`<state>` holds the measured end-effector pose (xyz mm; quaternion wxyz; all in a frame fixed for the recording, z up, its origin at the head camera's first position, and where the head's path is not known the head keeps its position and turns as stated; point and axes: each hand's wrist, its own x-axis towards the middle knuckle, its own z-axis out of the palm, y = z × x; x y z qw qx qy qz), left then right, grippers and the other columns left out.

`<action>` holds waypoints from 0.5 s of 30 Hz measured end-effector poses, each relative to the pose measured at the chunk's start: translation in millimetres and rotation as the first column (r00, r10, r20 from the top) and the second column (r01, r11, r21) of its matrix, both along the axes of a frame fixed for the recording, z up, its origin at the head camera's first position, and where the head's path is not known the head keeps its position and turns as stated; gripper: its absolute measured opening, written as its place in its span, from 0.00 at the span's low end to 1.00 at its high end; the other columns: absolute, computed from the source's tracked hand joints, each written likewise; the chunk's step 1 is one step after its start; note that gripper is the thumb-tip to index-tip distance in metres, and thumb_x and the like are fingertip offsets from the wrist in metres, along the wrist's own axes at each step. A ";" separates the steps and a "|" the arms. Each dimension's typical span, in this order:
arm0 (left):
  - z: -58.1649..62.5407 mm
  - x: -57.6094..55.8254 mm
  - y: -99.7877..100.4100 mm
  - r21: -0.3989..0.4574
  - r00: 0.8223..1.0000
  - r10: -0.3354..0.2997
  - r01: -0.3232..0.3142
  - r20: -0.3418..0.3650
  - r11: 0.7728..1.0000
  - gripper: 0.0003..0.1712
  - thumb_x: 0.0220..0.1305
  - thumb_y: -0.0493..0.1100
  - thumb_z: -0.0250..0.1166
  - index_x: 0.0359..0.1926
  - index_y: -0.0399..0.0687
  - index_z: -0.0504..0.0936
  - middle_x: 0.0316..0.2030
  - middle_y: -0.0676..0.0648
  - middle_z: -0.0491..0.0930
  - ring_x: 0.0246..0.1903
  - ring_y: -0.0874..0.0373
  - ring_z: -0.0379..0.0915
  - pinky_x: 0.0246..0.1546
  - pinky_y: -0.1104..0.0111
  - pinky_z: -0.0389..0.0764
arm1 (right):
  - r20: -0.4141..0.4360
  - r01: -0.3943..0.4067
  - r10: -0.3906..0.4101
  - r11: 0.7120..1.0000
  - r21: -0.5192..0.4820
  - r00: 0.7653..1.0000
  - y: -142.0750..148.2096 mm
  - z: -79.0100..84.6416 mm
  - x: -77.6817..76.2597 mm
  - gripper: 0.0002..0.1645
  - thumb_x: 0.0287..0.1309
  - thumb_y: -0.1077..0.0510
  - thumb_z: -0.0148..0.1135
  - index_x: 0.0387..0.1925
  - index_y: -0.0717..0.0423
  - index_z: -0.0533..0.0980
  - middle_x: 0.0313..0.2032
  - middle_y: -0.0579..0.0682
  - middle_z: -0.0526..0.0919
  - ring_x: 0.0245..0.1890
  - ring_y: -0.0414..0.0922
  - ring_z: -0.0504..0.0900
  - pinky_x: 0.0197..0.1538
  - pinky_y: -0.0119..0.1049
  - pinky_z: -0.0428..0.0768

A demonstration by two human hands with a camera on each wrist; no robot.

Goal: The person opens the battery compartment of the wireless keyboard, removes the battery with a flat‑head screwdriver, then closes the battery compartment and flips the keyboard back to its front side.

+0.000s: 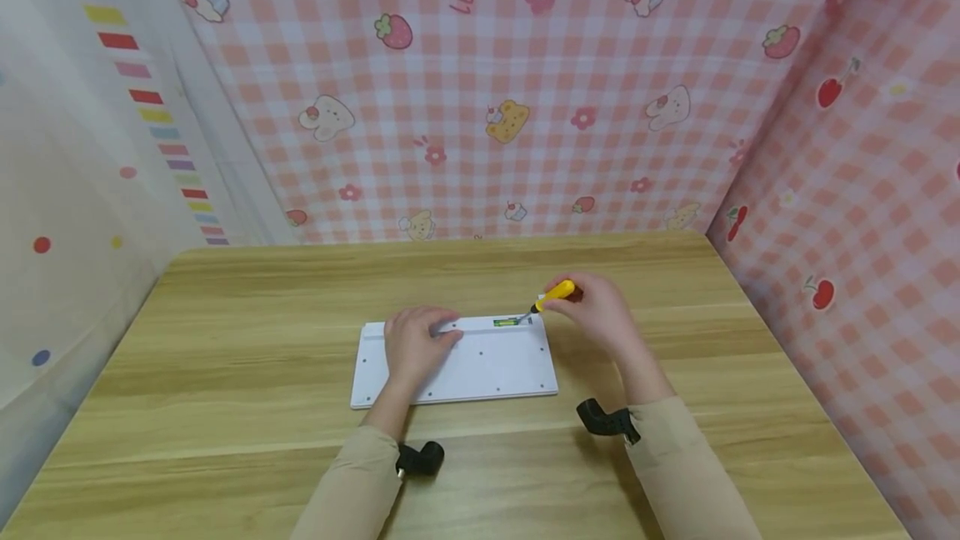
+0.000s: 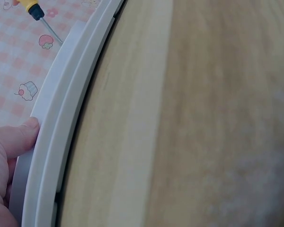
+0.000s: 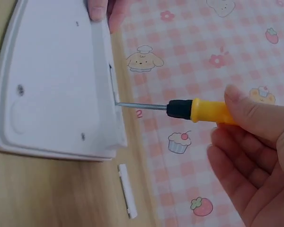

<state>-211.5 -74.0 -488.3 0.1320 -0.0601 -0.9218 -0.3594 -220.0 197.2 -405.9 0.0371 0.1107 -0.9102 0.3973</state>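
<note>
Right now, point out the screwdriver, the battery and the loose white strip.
Screwdriver (image 3: 180,109), right wrist view: on the black collar below its yellow handle.
Battery (image 1: 506,322), head view: on the middle of its casing.
White strip (image 3: 128,191), right wrist view: midway along its length.

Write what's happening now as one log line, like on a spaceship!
Left hand: grips white panel | Right hand: holds yellow screwdriver, tip by green battery | Loose white strip: on table

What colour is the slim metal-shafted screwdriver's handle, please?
Yellow handle, dark collar; clearest in the right wrist view.
</note>
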 end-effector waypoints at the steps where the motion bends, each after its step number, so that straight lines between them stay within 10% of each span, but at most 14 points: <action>1: -0.1 0.2 -0.2 0.002 1.000 0.001 -0.001 -0.004 1.000 0.14 0.55 0.47 0.76 0.44 0.56 0.88 0.47 0.52 0.85 0.53 0.52 0.75 0.65 0.54 0.55 | -0.001 -0.011 0.011 1.000 0.003 1.000 -1.7 1.3 -1.6 0.11 0.57 0.57 0.73 0.40 0.57 0.83 0.37 0.51 0.84 0.34 0.48 0.76 0.40 0.40 0.78; 15: -0.7 -0.1 1.0 0.006 1.000 0.001 -0.001 -0.008 1.000 0.15 0.55 0.47 0.76 0.44 0.57 0.88 0.47 0.52 0.85 0.53 0.51 0.75 0.65 0.53 0.55 | -0.024 0.003 -0.004 0.999 -0.044 1.000 -11.8 -0.7 -9.4 0.13 0.58 0.58 0.71 0.43 0.61 0.83 0.37 0.54 0.84 0.34 0.48 0.79 0.40 0.40 0.80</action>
